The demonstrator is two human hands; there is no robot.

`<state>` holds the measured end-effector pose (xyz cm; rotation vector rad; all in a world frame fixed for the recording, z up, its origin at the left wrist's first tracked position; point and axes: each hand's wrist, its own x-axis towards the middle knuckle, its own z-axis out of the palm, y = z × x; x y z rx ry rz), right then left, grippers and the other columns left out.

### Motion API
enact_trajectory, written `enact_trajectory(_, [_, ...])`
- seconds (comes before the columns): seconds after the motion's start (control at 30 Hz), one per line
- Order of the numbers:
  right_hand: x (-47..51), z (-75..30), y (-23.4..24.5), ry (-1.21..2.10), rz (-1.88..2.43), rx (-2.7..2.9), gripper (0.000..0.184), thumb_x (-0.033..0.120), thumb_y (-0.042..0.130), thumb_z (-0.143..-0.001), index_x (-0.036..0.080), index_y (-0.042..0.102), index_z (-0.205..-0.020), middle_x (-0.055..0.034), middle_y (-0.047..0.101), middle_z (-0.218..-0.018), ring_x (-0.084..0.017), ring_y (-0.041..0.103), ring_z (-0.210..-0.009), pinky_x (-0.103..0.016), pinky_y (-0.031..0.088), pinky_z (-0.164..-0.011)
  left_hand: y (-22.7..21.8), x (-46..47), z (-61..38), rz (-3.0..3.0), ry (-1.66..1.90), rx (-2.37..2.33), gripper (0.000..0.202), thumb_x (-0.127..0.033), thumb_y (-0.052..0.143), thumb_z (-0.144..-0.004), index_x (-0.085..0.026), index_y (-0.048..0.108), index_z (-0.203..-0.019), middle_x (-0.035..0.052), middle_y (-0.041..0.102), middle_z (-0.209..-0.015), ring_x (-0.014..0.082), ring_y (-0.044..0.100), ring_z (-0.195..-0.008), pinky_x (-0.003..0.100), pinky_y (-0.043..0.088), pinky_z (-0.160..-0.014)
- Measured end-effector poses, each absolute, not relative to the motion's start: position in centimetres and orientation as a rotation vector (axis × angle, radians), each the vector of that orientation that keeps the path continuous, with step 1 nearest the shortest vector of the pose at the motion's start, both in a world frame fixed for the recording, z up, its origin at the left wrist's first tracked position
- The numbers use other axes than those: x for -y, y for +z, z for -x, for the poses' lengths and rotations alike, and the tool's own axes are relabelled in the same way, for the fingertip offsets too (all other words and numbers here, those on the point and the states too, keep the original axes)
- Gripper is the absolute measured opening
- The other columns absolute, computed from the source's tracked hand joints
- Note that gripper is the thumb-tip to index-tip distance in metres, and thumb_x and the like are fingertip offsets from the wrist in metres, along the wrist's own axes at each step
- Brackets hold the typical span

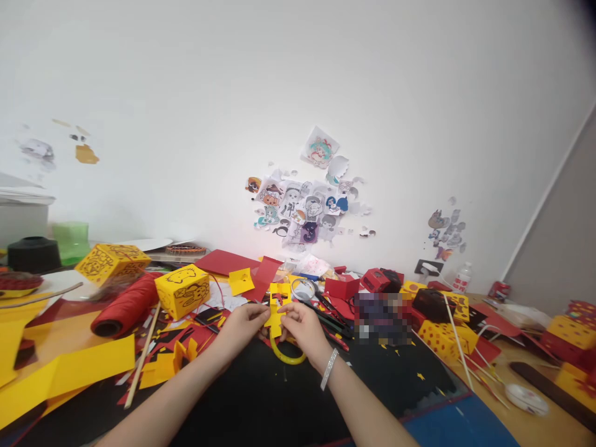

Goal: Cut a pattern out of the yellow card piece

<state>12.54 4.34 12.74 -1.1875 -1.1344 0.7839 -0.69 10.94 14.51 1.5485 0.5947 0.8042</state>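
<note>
A small yellow paper cut-out [275,324] with notched edges and openings is held up over the black mat. My left hand [248,324] pinches its left side, fingers closed. From the right, my right hand [302,324] grips the same piece between thumb and fingers. Just below both hands lies a yellow ring [287,359] on the mat, partly covered by the paper and the fingers; I cannot tell whether it is a tape roll. Beyond the hands stands a clear round roll [303,288], perhaps of tape.
The black cutting mat [261,403] spreads in front of me. Yellow paper boxes [182,292], a red thread spool [128,303] and a wooden stick [143,354] are at the left. Yellow spotted boxes [447,340] and a white cable mouse-like object [526,398] lie right. Paper scraps surround the hands.
</note>
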Motion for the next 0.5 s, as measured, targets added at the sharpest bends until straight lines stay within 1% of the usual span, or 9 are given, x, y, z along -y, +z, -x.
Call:
enact_trajectory(0.13, [-4.47,-12.68,12.39,0.784,1.169,1.173,0.016,0.028,0.061,-0.066,0.017,0.055,-0.076,0.0066,0.054,-0.051,-0.009,0.055,-0.041,-0.021,0.043,-0.046,14.48,-10.92,0.64,-1.561,0.806,-0.611,0.030,-0.042,0.070,-0.051,-0.016,0.062,-0.062,-0.0023,0.061,-0.052,0.0145,0.056,-0.048,0.026,0.047,-0.051])
enact_trajectory(0.23, [-4.56,-12.77,12.17,0.793,1.167,1.200,0.021,0.032,0.063,-0.066,0.016,0.056,-0.077,0.0051,0.056,-0.054,-0.010,0.057,-0.043,-0.023,0.045,-0.049,14.22,-11.07,0.56,-1.596,0.850,-0.623,0.030,-0.043,0.069,-0.052,-0.016,0.059,-0.060,-0.0032,0.059,-0.049,0.0137,0.053,-0.044,0.025,0.044,-0.047])
enact_trajectory(0.33, [-4.65,-12.85,11.99,0.793,1.179,1.229,0.026,0.035,0.063,-0.066,0.016,0.056,-0.081,0.0033,0.059,-0.057,-0.010,0.056,-0.044,-0.024,0.046,-0.050,13.95,-11.39,0.52,-1.638,0.902,-0.648,0.029,-0.044,0.066,-0.056,-0.017,0.058,-0.061,-0.0042,0.057,-0.049,0.0128,0.051,-0.043,0.023,0.041,-0.045])
enact_trajectory(0.43, [-4.68,-12.87,11.88,0.743,1.208,1.254,0.023,0.034,0.064,-0.065,0.016,0.057,-0.078,0.0022,0.059,-0.059,-0.012,0.057,-0.048,-0.025,0.047,-0.050,13.86,-11.53,0.53,-1.705,0.896,-0.652,0.027,-0.044,0.062,-0.060,-0.018,0.057,-0.061,-0.0044,0.054,-0.047,0.0136,0.050,-0.042,0.024,0.039,-0.044])
enact_trajectory(0.5, [-4.58,-12.83,11.95,0.671,1.227,1.271,0.020,0.029,0.065,-0.064,0.016,0.059,-0.077,0.0010,0.060,-0.063,-0.014,0.058,-0.055,-0.026,0.047,-0.053,13.90,-11.38,0.57,-1.777,0.898,-0.644,0.022,-0.040,0.061,-0.061,-0.019,0.058,-0.058,-0.0034,0.054,-0.047,0.0146,0.050,-0.044,0.024,0.038,-0.045])
